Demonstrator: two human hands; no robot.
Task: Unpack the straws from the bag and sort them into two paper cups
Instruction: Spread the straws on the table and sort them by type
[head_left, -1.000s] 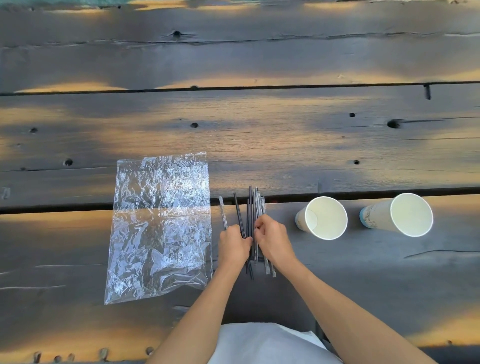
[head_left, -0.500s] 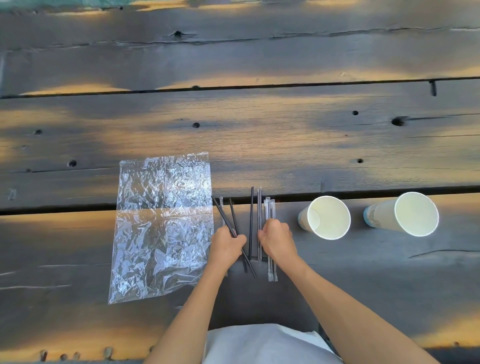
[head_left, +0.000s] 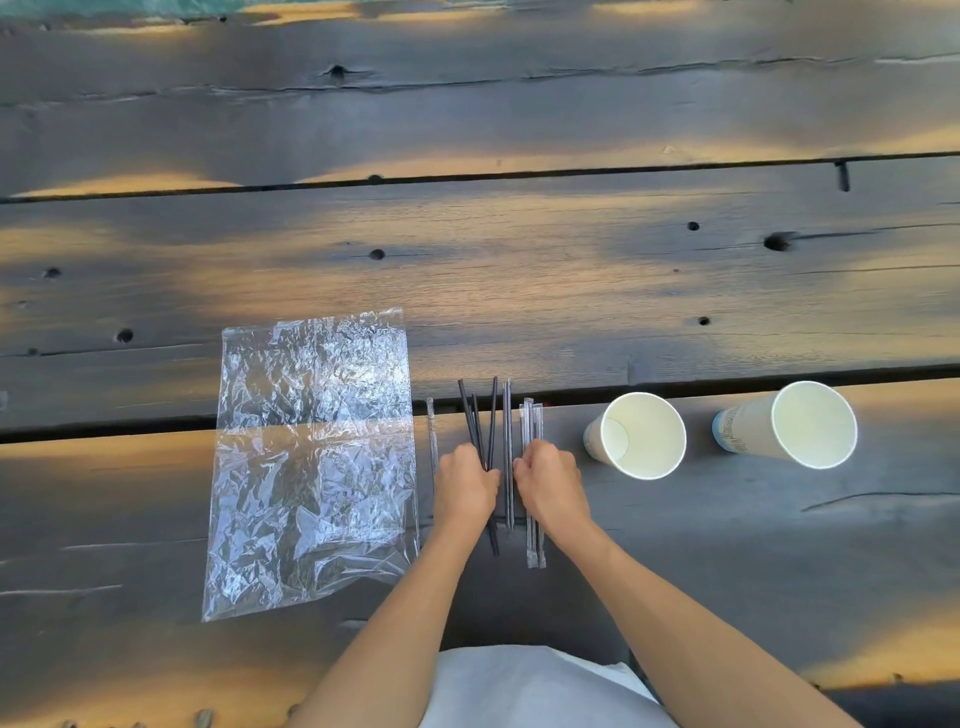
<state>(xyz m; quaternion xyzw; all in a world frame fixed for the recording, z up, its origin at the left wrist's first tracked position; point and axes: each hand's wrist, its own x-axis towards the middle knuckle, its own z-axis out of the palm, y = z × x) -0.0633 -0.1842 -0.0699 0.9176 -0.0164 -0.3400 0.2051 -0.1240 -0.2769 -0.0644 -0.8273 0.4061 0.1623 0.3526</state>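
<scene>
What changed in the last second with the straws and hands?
The one straw bundle was split: the left hand drew the bare black straws leftward, the right hand drew the wrapped straws rightward, and the hands moved apart. The bag and both cups stayed put, with no straws in them.

Dark weathered plank table (head_left: 519, 291) with knotholes, streaked by warm orange light.
</scene>
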